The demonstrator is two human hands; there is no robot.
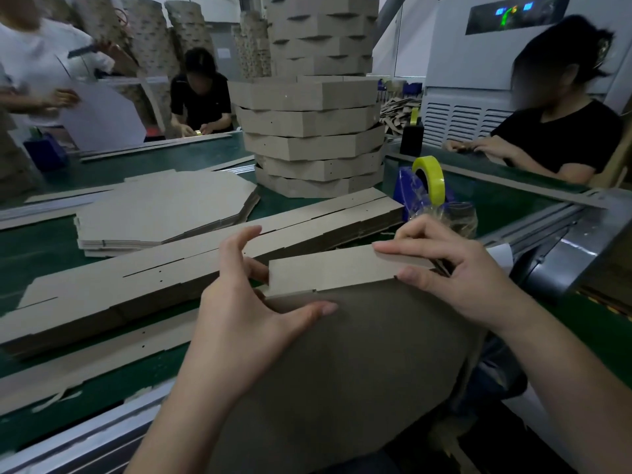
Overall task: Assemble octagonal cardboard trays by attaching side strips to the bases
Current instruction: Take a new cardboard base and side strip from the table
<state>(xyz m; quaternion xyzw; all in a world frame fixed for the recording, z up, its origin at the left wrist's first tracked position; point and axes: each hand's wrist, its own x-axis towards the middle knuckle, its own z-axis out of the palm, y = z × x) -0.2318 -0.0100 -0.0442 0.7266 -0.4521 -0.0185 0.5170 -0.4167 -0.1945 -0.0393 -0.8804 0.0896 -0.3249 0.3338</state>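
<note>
Base: large cardboard sheet tipped up toward the person, its lower part reaching down past the near rim of the green tabletop. I judge it is held this way so that its top edge faces both hands.
Side strip: folded length of cardboard lying along the base's top edge and touching it, with one panel facing the camera.
Left hand: grip clamped on the base at the strip's left end. The thumb lies flat on the base face just below the strip, the fingers curl behind it, and the forefinger is lifted free. It is likely steadying the sheet.
Right hand: grip pinching the side strip at its right end, forefinger along the top edge and thumb where strip meets base. It is probably seating the panel.
Strip versus grips: it spans between the two and touches both.
Supplies: loose strips lie just beyond the hands, flat bases further left, and finished trays are stacked behind. A yellow tape roll stands near the right hand, apparently kept within reach.
Progress: early, by my reading; only one panel looks matched to an edge.
</note>
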